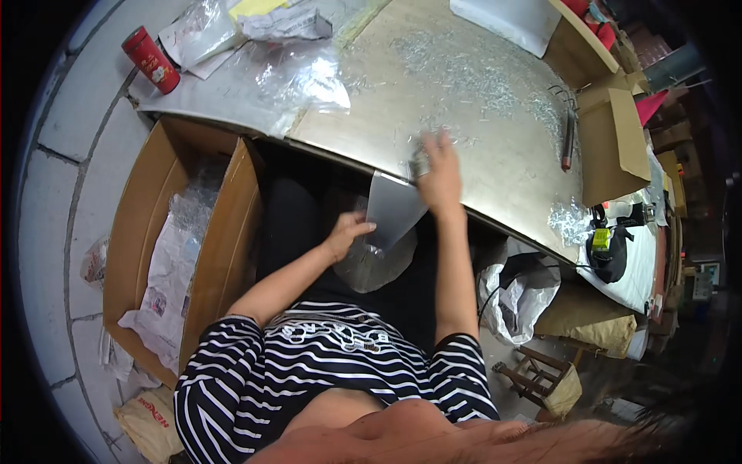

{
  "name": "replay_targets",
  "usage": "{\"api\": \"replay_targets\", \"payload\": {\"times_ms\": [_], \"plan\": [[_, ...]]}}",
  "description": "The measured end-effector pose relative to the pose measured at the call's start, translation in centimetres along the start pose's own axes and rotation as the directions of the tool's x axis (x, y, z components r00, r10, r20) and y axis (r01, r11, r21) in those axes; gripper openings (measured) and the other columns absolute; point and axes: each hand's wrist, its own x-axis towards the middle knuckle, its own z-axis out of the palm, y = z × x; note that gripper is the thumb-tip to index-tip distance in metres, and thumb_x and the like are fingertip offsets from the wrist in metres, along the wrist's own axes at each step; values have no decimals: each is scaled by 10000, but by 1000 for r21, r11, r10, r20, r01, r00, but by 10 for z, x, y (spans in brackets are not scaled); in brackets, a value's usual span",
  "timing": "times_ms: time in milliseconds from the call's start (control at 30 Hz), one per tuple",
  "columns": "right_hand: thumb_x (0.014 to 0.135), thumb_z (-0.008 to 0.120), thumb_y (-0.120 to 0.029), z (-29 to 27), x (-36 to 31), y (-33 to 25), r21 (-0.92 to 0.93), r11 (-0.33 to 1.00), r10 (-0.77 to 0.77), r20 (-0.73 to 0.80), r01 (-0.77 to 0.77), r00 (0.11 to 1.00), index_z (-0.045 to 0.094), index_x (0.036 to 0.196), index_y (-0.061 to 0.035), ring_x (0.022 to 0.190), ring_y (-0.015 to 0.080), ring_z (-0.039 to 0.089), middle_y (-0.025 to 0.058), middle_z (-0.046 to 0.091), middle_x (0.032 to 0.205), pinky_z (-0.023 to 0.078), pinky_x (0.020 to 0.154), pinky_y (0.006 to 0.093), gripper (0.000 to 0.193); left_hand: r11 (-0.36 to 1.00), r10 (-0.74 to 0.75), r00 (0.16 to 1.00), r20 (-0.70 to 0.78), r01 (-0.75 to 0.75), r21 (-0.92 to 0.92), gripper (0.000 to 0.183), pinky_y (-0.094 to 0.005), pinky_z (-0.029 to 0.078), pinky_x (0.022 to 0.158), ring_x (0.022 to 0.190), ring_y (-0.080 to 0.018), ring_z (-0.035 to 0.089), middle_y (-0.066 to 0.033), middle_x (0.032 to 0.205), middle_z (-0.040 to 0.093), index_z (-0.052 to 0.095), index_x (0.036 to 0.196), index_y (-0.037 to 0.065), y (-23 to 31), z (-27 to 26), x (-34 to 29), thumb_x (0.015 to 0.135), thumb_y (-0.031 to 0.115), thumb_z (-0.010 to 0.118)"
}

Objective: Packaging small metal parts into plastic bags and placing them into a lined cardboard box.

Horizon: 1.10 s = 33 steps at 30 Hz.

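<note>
My clothing and arms, seen from above. The shirt is black, short-sleeved and crossed by narrow white stripes. Its chest bears a pale print of outlined characters beside a small motif, too fine to make out. The neckline is rounded. My left sleeve and right sleeve repeat the striping, are loosely cut and end near the elbow. Below them, my left forearm and right forearm are bare, as are my left fingers and right fingers, the latter blurred. My trousers are plain black, their outline merging with shadow.
</note>
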Motion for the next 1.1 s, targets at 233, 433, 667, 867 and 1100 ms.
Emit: {"api": "replay_targets", "payload": {"times_ms": [233,433,667,867,1100], "plan": [[836,496,50,-45,-65,-74,141,985,85,117,-101,990,537,1281,-19,1355,349,369,188,474,1389,325,1106,394,452,732,-227,876,426,442,-519,791,-351,554,818,869,-247,696,-174,928,706,683,967,-51,-48,-57,4,948,646,310],[840,538,87,-55,-102,-66,342,928,128,78,-147,989,613,1140,13,1158,318,573,166,607,1218,445,973,336,318,749,-315,852,418,494,-442,790,-371,533,885,974,-274,671,-186,1041,683,653,1053,-53,-50,-44,8,940,655,321],[798,528,104,-50,-131,-59,476,854,164,141,-212,976,606,1117,8,1013,345,620,177,633,1102,495,876,366,343,932,-197,885,422,302,-199,531,-319,531,871,975,-195,659,-116,1133,657,539,1255,-6,-14,-15,-22,825,250,717],[766,522,60,-25,-148,-65,445,880,-122,550,-167,826,573,1166,19,1055,385,584,214,606,1121,471,910,410,405,975,-215,911,353,223,18,443,-290,561,778,884,-145,660,-71,1019,668,585,1139,-10,-21,-11,-27,736,40,763],[808,548,-18,-6,-144,-66,358,923,-32,438,-142,898,614,1126,5,1070,389,568,220,617,1069,473,895,407,326,969,-244,933,265,245,29,354,-265,551,725,820,-130,653,-43,935,669,625,1030,20,-24,-8,-22,715,29,784]]}}
